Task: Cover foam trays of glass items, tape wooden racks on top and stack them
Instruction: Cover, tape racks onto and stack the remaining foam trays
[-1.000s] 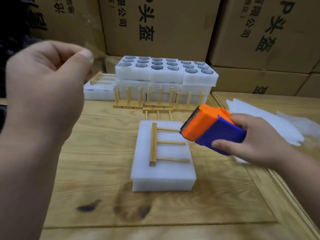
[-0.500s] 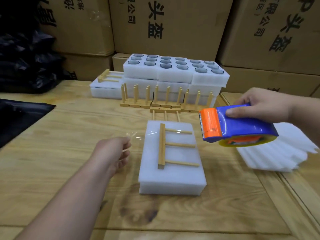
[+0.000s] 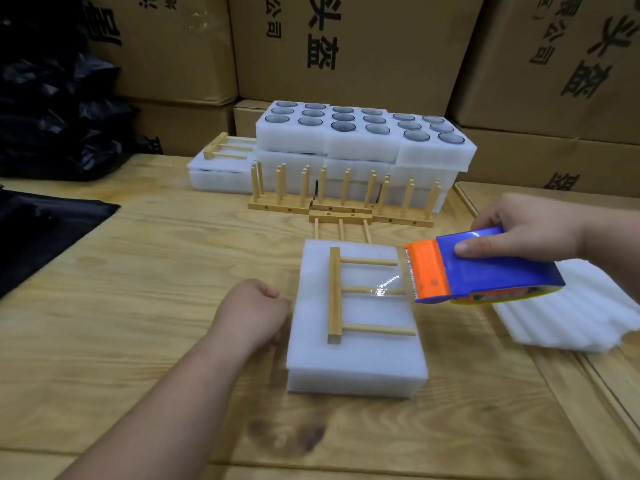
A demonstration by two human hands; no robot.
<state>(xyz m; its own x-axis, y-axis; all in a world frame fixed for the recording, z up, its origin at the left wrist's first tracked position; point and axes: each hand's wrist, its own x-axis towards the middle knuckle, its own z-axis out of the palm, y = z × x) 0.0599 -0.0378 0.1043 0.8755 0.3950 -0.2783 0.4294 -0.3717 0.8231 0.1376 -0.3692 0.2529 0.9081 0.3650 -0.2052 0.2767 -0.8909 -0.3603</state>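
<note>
A covered white foam tray (image 3: 356,362) lies in the middle of the wooden table with a wooden rack (image 3: 335,296) flat on top. Clear tape (image 3: 384,289) stretches across the rack's middle peg to the orange-and-blue tape dispenser (image 3: 478,271), which my right hand (image 3: 526,226) grips just right of the tray. My left hand (image 3: 252,310) presses against the tray's left side, fingers curled, seemingly pinning the tape end there.
Open foam trays of glass items (image 3: 363,133) are stacked at the back, with upright wooden racks (image 3: 343,195) in front and another covered tray with a rack (image 3: 221,164) to their left. White foam sheets (image 3: 568,317) lie on the right. Cardboard boxes (image 3: 346,46) behind; black bags (image 3: 52,116) on the left.
My left hand came down from high up to the tray's left side, drawing the tape across the rack. My right hand turned the dispenser and brought it low beside the tray.
</note>
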